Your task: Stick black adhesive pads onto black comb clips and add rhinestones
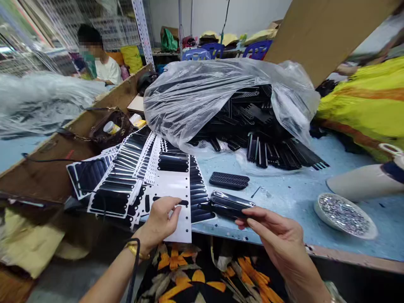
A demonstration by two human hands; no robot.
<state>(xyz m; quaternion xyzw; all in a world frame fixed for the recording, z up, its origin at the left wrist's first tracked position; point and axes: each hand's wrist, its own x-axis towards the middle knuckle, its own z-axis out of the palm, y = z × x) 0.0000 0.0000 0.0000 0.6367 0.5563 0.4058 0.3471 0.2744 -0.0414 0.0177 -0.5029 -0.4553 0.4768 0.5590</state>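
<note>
My left hand pinches a black sticker strip on a white backing sheet at the table's front edge. Several more sheets of black stickers fan out to the left of it. My right hand holds a glossy black hair clip by its near end, just above the blue table. Another black clip piece with a mesh face lies flat on the table beyond it.
A clear plastic bag spills several black clip parts across the middle. A white dish of glittering stones sits at right. A brown handbag stands at left; a person in white sits far back left.
</note>
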